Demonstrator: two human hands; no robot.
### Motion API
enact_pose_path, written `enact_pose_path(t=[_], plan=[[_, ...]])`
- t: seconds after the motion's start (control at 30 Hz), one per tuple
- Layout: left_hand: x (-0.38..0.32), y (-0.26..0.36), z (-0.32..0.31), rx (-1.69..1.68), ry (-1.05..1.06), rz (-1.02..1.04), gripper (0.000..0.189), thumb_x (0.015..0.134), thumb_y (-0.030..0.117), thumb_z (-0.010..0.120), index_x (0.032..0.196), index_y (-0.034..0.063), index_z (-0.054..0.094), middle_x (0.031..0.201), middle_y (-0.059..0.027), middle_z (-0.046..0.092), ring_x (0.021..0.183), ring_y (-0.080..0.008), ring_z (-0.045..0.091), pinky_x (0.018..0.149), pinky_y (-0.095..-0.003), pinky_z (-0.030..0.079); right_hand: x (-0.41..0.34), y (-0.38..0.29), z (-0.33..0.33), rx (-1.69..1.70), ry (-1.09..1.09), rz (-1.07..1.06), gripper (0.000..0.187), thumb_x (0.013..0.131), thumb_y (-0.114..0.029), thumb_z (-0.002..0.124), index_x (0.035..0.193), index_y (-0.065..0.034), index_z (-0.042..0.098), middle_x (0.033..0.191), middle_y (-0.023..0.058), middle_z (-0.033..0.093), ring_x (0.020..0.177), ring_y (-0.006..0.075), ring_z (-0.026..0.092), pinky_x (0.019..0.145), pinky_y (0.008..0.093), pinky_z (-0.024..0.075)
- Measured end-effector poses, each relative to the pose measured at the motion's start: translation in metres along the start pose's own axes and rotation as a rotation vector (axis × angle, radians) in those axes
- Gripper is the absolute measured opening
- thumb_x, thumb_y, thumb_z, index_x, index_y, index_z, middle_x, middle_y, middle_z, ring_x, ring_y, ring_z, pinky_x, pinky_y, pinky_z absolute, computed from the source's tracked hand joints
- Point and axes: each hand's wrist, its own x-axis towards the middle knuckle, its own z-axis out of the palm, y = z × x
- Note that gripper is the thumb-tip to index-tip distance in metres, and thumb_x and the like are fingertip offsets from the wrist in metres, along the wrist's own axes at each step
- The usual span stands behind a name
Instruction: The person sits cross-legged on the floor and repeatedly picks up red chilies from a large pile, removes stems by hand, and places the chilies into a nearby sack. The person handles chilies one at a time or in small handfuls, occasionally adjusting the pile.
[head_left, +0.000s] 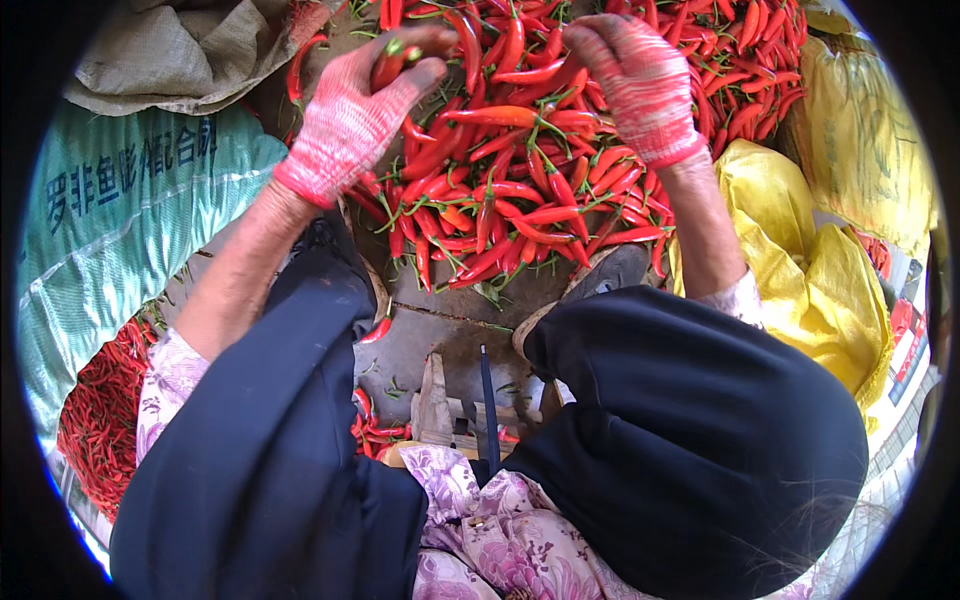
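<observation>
A heap of red chili peppers with green stems covers the ground in front of me. My left hand, in a red-and-white knit glove, is curled around at least one red chili pepper, whose green end pokes up between thumb and fingers. On the heap's other side, my right hand wears a matching glove and bends its fingers down over the peppers. Motion blurs those fingertips, and whether they pinch a pepper is hidden.
A green woven sack bearing writing lies at left, below a grey-brown sack. More chilies lie beside it. Yellow sacks stand at right. Between my legs are a piece of wood and a dark strap; my shoe borders the heap.
</observation>
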Motion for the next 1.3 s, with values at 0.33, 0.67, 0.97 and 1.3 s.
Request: enact_pose_path(t=[0.33,0.67,0.97,1.3], plan=[[-0.003,0.017,0.014,-0.207,-0.391,-0.200,0.037,0.101,0.030,0.066,0.123,0.0002,0.064,0.082,-0.0014,0.060,0.069,-0.0076,0.056,0.065,-0.0256,0.047,-0.020,0.009,0.011,0.449,-0.252,0.084,0.027,0.100,-0.030,0.064,0.108,-0.0057,0.071,0.096,0.0141,0.072,0.086,0.0299,0.071,0.074,0.0390,0.0559],[0.027,-0.060,0.042,0.862,-0.348,0.381,0.035,0.076,0.011,0.081,0.106,0.0051,0.063,0.091,-0.0161,0.068,0.089,-0.0385,0.067,0.079,-0.0478,0.053,-0.058,0.038,0.054,-0.165,-0.553,-0.195,0.037,0.100,-0.045,0.058,0.099,-0.0081,0.067,0.084,0.0178,0.069,0.078,0.0386,0.070,0.068,0.0485,0.0548],[-0.025,-0.016,0.022,-0.100,-0.484,-0.328,0.045,0.080,0.006,0.079,0.122,0.0069,0.061,0.102,0.0003,0.064,0.092,-0.0105,0.059,0.088,-0.0291,0.052,-0.044,0.029,0.009,1.014,-0.872,0.214,0.026,0.099,-0.032,0.062,0.095,-0.0061,0.064,0.077,0.0077,0.064,0.065,0.0255,0.063,0.061,0.0373,0.0512],[0.010,-0.033,0.012,-0.103,0.104,-0.380,0.038,0.088,0.014,0.080,0.116,-0.0066,0.067,0.096,-0.0067,0.074,0.081,-0.0137,0.069,0.077,-0.0297,0.057,0.053,0.019,0.067,-0.155,-0.376,0.015,0.069,0.097,-0.068,0.049,0.103,-0.0041,0.074,0.086,0.0236,0.070,0.090,0.0393,0.070,0.080,0.0521,0.0525]])
